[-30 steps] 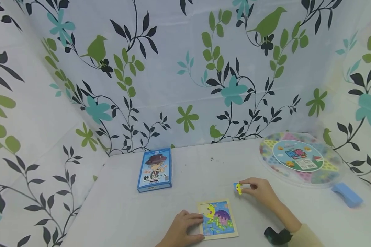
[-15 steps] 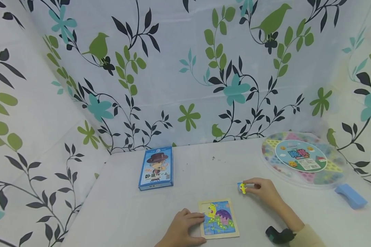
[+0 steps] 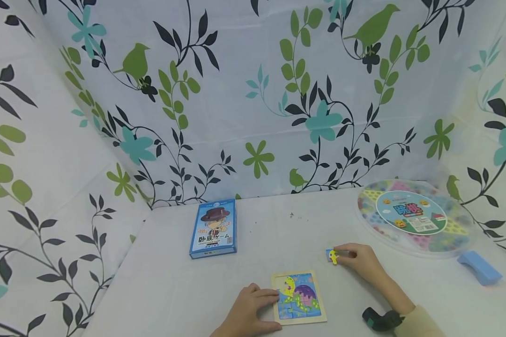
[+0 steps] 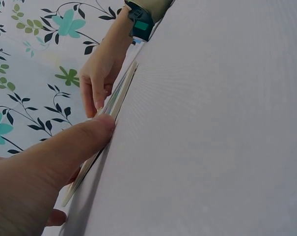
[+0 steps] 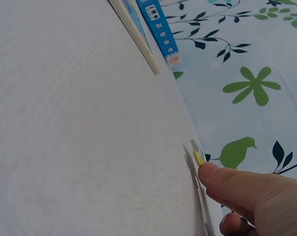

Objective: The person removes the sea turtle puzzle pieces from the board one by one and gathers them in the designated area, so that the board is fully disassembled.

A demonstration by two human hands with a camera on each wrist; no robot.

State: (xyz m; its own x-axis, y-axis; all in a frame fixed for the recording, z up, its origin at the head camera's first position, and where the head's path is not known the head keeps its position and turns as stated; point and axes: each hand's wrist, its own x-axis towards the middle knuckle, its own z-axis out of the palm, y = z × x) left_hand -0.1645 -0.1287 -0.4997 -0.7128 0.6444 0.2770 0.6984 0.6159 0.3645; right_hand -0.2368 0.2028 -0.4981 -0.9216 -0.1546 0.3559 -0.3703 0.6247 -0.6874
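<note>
A jigsaw puzzle board [image 3: 299, 299] with a pale wooden frame lies on the table, showing a yellow and purple turtle-like creature on blue. Bare wood colour shows at its upper left corner. My left hand [image 3: 249, 311] holds the board at its left side, fingers on the edge and thumb by the lower corner. In the left wrist view, the thumb [image 4: 96, 135] presses the frame's rim. Off to the board's upper right, my right hand [image 3: 360, 262] pinches a small blue and yellow puzzle piece [image 3: 331, 256]. The right wrist view shows this puzzle piece [image 5: 198, 152] edge-on at the thumb tip.
A blue card-game box [image 3: 213, 229] lies behind the board to the left. At the back right is a round clear case [image 3: 453, 224] of colourful pieces with a printed label. A light blue block [image 3: 479, 267] sits near it. Patterned cloth [image 3: 219, 117] hangs behind the table.
The head view has shifted slightly. The right hand, still pinching the piece, sits a touch further right. The left hand keeps its place on the board.
</note>
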